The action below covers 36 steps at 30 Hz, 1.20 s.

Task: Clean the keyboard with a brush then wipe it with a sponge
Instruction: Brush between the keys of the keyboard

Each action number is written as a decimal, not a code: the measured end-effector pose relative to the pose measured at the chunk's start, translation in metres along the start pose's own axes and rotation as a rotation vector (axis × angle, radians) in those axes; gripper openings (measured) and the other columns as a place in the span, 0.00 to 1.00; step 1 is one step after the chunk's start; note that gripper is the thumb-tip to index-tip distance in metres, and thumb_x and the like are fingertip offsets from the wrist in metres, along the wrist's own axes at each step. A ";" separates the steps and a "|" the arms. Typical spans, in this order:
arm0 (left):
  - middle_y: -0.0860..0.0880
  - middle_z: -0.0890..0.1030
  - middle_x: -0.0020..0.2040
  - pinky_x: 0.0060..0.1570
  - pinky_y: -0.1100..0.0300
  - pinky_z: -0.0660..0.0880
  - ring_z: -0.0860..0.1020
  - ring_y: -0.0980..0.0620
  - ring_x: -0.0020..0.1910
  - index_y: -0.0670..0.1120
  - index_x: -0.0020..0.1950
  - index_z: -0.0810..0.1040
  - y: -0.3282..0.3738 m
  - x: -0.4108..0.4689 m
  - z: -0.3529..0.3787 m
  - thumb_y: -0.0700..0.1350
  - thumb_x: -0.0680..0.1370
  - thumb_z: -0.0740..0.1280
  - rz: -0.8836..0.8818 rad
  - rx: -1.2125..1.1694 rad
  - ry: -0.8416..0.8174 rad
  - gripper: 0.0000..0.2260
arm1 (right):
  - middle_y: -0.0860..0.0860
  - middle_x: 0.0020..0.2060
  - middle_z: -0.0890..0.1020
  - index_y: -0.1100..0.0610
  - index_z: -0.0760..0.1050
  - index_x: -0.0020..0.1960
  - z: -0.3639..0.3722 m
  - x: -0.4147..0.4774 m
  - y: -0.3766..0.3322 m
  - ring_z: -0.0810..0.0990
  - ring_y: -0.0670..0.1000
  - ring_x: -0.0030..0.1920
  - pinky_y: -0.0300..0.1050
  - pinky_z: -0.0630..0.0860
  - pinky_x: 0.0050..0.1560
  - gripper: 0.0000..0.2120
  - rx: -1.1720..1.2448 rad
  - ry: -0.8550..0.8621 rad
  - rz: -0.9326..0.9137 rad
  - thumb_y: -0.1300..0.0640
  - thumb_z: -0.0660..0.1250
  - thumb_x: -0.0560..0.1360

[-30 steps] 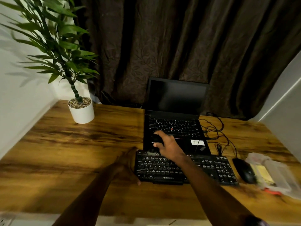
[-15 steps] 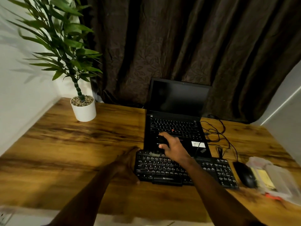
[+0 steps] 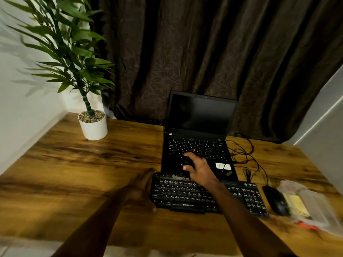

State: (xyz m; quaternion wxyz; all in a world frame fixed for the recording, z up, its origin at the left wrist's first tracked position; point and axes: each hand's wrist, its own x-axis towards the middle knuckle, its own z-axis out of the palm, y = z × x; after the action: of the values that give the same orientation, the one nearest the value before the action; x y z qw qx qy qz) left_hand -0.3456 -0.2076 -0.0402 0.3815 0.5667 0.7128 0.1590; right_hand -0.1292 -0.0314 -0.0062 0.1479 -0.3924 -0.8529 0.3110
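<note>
Wooden desk (image 3: 92,173): right grip (image 3: 200,170) holds brush (image 3: 186,161) on keyboard's (image 3: 185,193) far edge.

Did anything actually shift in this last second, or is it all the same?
Hardly. The right hand, gripping a dark brush, edged slightly rightward along the far edge of the keyboard. The left hand stays against its left end; laptop, mouse and potted plant are unmoved.
</note>
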 end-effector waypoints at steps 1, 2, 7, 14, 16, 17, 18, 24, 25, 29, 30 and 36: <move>0.55 0.43 0.82 0.78 0.41 0.49 0.45 0.44 0.81 0.60 0.82 0.44 0.001 -0.001 0.000 0.78 0.33 0.69 -0.003 -0.003 0.001 0.79 | 0.55 0.54 0.78 0.42 0.69 0.68 0.000 -0.001 0.002 0.82 0.50 0.48 0.51 0.85 0.45 0.21 -0.008 0.005 0.008 0.57 0.69 0.79; 0.56 0.43 0.82 0.78 0.40 0.49 0.45 0.44 0.81 0.60 0.81 0.44 0.001 -0.001 0.000 0.78 0.33 0.69 -0.006 -0.004 0.001 0.79 | 0.55 0.54 0.78 0.40 0.69 0.67 0.000 -0.002 0.001 0.82 0.51 0.48 0.52 0.85 0.45 0.21 -0.011 0.008 0.005 0.56 0.68 0.79; 0.56 0.42 0.82 0.78 0.40 0.50 0.42 0.44 0.81 0.60 0.81 0.44 0.000 -0.001 0.000 0.75 0.36 0.71 -0.009 -0.023 -0.005 0.77 | 0.56 0.55 0.77 0.37 0.69 0.64 0.013 0.004 -0.016 0.81 0.50 0.46 0.45 0.85 0.40 0.20 0.002 -0.010 -0.042 0.56 0.68 0.79; 0.54 0.46 0.82 0.78 0.41 0.50 0.45 0.43 0.81 0.58 0.82 0.45 0.008 -0.002 -0.001 0.66 0.45 0.82 -0.037 -0.003 -0.012 0.73 | 0.51 0.50 0.79 0.46 0.71 0.67 -0.002 -0.005 -0.004 0.81 0.47 0.45 0.36 0.81 0.40 0.20 0.015 0.000 -0.009 0.61 0.69 0.79; 0.53 0.48 0.83 0.78 0.41 0.52 0.47 0.44 0.81 0.60 0.82 0.45 0.003 0.001 0.000 0.73 0.39 0.76 -0.032 -0.006 -0.007 0.76 | 0.55 0.54 0.78 0.39 0.70 0.65 -0.010 -0.009 0.010 0.82 0.51 0.48 0.42 0.84 0.44 0.21 -0.032 0.010 0.014 0.58 0.69 0.78; 0.53 0.49 0.83 0.78 0.41 0.53 0.48 0.44 0.81 0.61 0.81 0.45 0.001 0.001 0.000 0.74 0.37 0.75 -0.032 -0.021 -0.005 0.76 | 0.56 0.55 0.77 0.38 0.69 0.64 -0.012 -0.009 0.017 0.82 0.52 0.48 0.45 0.85 0.44 0.21 -0.054 0.008 0.033 0.57 0.69 0.78; 0.53 0.51 0.82 0.78 0.41 0.54 0.49 0.44 0.80 0.61 0.81 0.46 -0.001 0.002 0.002 0.73 0.38 0.77 -0.032 -0.035 -0.003 0.76 | 0.56 0.55 0.77 0.37 0.69 0.64 -0.014 -0.010 0.019 0.82 0.52 0.48 0.48 0.85 0.45 0.21 -0.069 0.008 0.045 0.57 0.69 0.78; 0.56 0.45 0.82 0.76 0.36 0.53 0.43 0.42 0.81 0.63 0.81 0.45 -0.004 0.002 0.004 0.70 0.38 0.79 -0.031 -0.061 0.002 0.76 | 0.54 0.51 0.78 0.46 0.70 0.69 -0.004 -0.010 -0.006 0.80 0.50 0.45 0.46 0.82 0.46 0.20 -0.085 0.002 -0.016 0.58 0.69 0.79; 0.56 0.45 0.82 0.77 0.36 0.52 0.43 0.42 0.81 0.62 0.81 0.45 -0.005 0.002 0.005 0.70 0.38 0.79 -0.030 -0.068 0.003 0.76 | 0.54 0.52 0.79 0.46 0.69 0.68 0.000 -0.009 -0.009 0.80 0.49 0.45 0.42 0.81 0.43 0.20 -0.071 -0.005 -0.016 0.57 0.69 0.79; 0.55 0.47 0.82 0.78 0.39 0.49 0.45 0.42 0.81 0.60 0.82 0.46 -0.002 0.002 0.005 0.73 0.37 0.75 -0.006 -0.048 0.006 0.76 | 0.50 0.49 0.75 0.45 0.69 0.68 -0.003 -0.013 -0.010 0.77 0.44 0.43 0.31 0.75 0.37 0.19 -0.011 0.004 0.005 0.58 0.68 0.80; 0.54 0.48 0.82 0.78 0.40 0.50 0.46 0.42 0.80 0.60 0.82 0.46 -0.001 0.002 0.004 0.70 0.38 0.76 -0.017 -0.052 0.004 0.76 | 0.49 0.48 0.74 0.46 0.70 0.68 -0.007 -0.016 -0.005 0.78 0.45 0.43 0.32 0.77 0.37 0.19 -0.011 0.002 0.009 0.59 0.67 0.80; 0.55 0.47 0.83 0.78 0.42 0.49 0.46 0.44 0.81 0.61 0.82 0.46 -0.002 0.004 0.006 0.63 0.45 0.81 -0.026 -0.050 -0.004 0.71 | 0.56 0.54 0.77 0.37 0.67 0.65 -0.027 -0.022 0.027 0.82 0.51 0.46 0.44 0.85 0.40 0.21 -0.105 0.029 0.048 0.57 0.68 0.79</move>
State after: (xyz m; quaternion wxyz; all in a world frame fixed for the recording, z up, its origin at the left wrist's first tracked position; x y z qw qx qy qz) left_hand -0.3433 -0.2060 -0.0466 0.3989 0.5478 0.7153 0.1708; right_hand -0.0855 -0.0236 -0.0031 0.1319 -0.4244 -0.8561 0.2638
